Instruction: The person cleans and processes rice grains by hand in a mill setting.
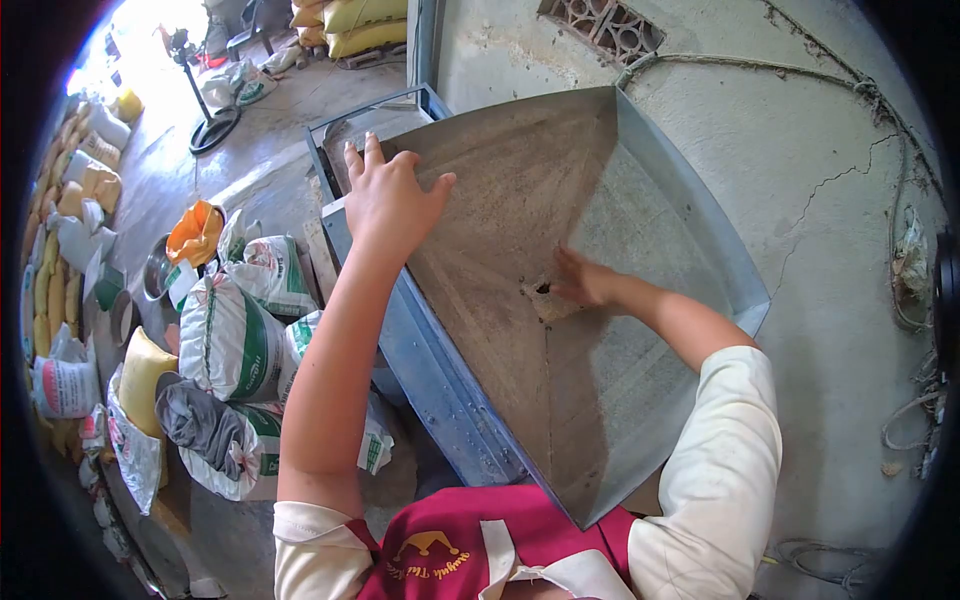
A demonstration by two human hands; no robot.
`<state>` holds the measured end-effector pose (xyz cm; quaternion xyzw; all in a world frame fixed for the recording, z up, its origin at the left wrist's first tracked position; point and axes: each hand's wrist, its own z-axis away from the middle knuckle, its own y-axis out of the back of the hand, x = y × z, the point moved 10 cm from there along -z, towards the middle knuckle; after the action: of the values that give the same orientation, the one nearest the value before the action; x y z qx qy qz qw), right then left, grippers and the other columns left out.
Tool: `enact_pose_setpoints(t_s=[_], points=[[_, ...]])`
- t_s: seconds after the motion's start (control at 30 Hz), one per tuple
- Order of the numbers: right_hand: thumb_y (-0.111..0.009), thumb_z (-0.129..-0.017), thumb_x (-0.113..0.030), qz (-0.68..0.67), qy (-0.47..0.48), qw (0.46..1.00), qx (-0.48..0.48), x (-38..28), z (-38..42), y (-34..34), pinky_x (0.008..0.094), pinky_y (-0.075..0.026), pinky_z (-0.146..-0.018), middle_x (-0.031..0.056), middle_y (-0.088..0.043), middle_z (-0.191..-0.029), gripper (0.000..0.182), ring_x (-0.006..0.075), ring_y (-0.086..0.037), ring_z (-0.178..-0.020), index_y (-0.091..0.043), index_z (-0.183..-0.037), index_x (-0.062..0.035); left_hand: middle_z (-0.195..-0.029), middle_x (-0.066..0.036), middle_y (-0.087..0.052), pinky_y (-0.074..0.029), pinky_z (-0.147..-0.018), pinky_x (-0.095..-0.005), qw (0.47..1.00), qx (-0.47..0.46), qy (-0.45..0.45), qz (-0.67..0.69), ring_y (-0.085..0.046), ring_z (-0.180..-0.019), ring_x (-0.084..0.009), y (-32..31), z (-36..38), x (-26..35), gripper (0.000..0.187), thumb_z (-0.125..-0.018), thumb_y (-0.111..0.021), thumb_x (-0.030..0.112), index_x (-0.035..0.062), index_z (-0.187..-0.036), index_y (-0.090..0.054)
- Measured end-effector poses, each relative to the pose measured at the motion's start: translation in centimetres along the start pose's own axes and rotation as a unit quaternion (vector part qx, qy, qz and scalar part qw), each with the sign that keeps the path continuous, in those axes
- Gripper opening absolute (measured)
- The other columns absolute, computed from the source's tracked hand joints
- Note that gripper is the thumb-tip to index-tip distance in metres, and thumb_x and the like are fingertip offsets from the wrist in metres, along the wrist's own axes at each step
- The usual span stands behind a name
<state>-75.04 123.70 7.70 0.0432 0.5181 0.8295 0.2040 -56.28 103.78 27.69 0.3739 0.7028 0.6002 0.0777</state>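
Observation:
A large square metal hopper (680, 230) with sloping sides narrows to a small dark hole (543, 288) near its middle. My left hand (388, 195) is over the hopper's upper left rim, fingers spread, holding nothing. Inside the hopper, my right hand (583, 280) lies just right of the hole with its fingers stretched out over the dusty metal; nothing shows in it. Under the hopper is a blue metal frame (440, 370), and part of a tray (375, 125) shows behind my left hand.
White and green sacks (225, 335) stand on the floor at the left, with an orange bag (195, 233) behind them. More sacks (365, 30) are stacked at the back. A stand (213, 130) is at the upper left. The wall (830, 260) carries cables on the right.

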Motion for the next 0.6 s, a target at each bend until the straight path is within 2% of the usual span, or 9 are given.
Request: enact_pose_setpoints(t_s=[0.07, 0.13, 0.17, 0.23, 0.27, 0.33, 0.37, 0.43, 0.6], points=[[-0.044, -0.086, -0.040, -0.080, 0.007, 0.995, -0.058, -0.6, 0.5, -1.4, 0.0334, -0.017, -0.105, 0.0185, -0.013, -0.140, 0.069, 0.0285, -0.017, -0.129, -0.016, -0.134, 0.0005, -0.135, -0.020, -0.028, -0.027, -0.100, -0.0394, 1.000, -0.010, 0.006, 0.014, -0.018, -0.128, -0.0358, -0.2, 0.1, -0.1, 0.050, -0.073, -0.058, 0.049, 0.0127, -0.107, -0.058], [-0.043, -0.085, -0.047, -0.232, -0.023, 0.965, -0.121, -0.9, 1.2, -2.4, 0.0362, -0.022, -0.102, 0.0188, -0.025, -0.136, 0.068, 0.0307, -0.022, -0.127, -0.027, -0.131, 0.0006, -0.134, -0.020, -0.030, -0.036, -0.094, -0.0392, 1.000, 0.006, -0.003, 0.002, -0.019, -0.128, -0.0357, 0.0, 0.0, 0.0, 0.049, -0.073, -0.058, 0.048, 0.0119, -0.106, -0.059], [-0.043, -0.085, -0.047, -0.230, -0.022, 0.965, -0.124, -0.5, 1.1, -2.0, 0.0362, -0.022, -0.102, 0.0188, -0.025, -0.136, 0.068, 0.0307, -0.022, -0.127, -0.027, -0.131, 0.0006, -0.134, -0.020, -0.030, -0.036, -0.094, -0.0392, 1.000, 0.005, 0.000, 0.002, -0.019, -0.128, -0.0357, 0.0, 0.0, -0.1, 0.049, -0.073, -0.058, 0.048, 0.0119, -0.106, -0.059], [-0.049, -0.082, -0.037, -0.251, -0.028, 0.965, -0.065, 1.4, 0.4, 0.0, 0.0375, -0.035, -0.092, 0.0193, -0.044, -0.123, 0.052, 0.0314, -0.039, -0.116, -0.045, -0.119, -0.0001, -0.134, -0.020, -0.030, -0.036, -0.093, -0.0393, 1.000, 0.002, -0.001, 0.003, -0.019, -0.128, -0.0358, 0.0, 0.0, -0.1, 0.048, -0.073, -0.058, 0.047, 0.0124, -0.106, -0.059], [-0.049, -0.082, -0.037, -0.253, -0.028, 0.965, -0.067, 1.3, 0.7, 1.0, 0.0375, -0.035, -0.092, 0.0193, -0.044, -0.123, 0.052, 0.0314, -0.039, -0.116, -0.045, -0.119, -0.0001, -0.134, -0.020, -0.030, -0.036, -0.093, -0.0393, 1.000, 0.000, -0.001, 0.001, -0.019, -0.128, -0.0358, -0.1, 0.1, -0.2, 0.048, -0.073, -0.058, 0.047, 0.0124, -0.106, -0.059], [-0.051, -0.076, -0.027, -0.013, -0.046, 0.987, -0.155, 1.3, 2.6, 1.9, 0.0371, -0.042, -0.079, 0.0194, -0.058, -0.100, 0.037, 0.0303, -0.055, -0.094, -0.058, -0.101, -0.0002, -0.134, -0.020, -0.030, -0.036, -0.093, -0.0396, 1.000, 0.005, -0.005, 0.004, -0.019, -0.128, -0.0359, 0.0, 0.1, 0.0, 0.048, -0.073, -0.058, 0.047, 0.0122, -0.106, -0.059], [-0.051, -0.076, -0.027, -0.013, -0.047, 0.987, -0.155, 2.5, 2.1, 0.5, 0.0371, -0.042, -0.079, 0.0194, -0.058, -0.100, 0.037, 0.0303, -0.055, -0.094, -0.058, -0.101, -0.0002, -0.134, -0.020, -0.030, -0.036, -0.093, -0.0396, 1.000, 0.005, -0.006, 0.005, -0.019, -0.128, -0.0359, -0.1, 0.1, 0.0, 0.048, -0.073, -0.058, 0.047, 0.0122, -0.106, -0.059], [-0.050, -0.070, -0.016, 0.049, -0.020, 0.966, -0.252, 4.8, 1.2, -5.5, 0.0370, -0.044, -0.074, 0.0167, -0.060, -0.094, 0.031, 0.0292, -0.057, -0.089, -0.060, -0.097, -0.0047, -0.134, -0.020, -0.030, -0.036, -0.093, -0.0395, 1.000, 0.015, -0.004, 0.006, -0.019, -0.128, -0.0360, -0.1, 0.1, -0.1, 0.048, -0.072, -0.058, 0.047, 0.0121, -0.106, -0.059], [-0.051, -0.068, -0.011, -0.040, 0.088, 0.987, -0.132, -0.4, -1.4, -3.7, 0.0345, -0.044, -0.073, 0.0123, -0.061, -0.093, 0.029, 0.0273, -0.057, -0.088, -0.060, -0.095, -0.0065, -0.134, -0.020, -0.030, -0.036, -0.093, -0.0394, 1.000, 0.013, -0.002, 0.002, -0.019, -0.128, -0.0356, -0.1, -0.1, -0.1, 0.049, -0.072, -0.058, 0.048, 0.0121, -0.106, -0.059]])
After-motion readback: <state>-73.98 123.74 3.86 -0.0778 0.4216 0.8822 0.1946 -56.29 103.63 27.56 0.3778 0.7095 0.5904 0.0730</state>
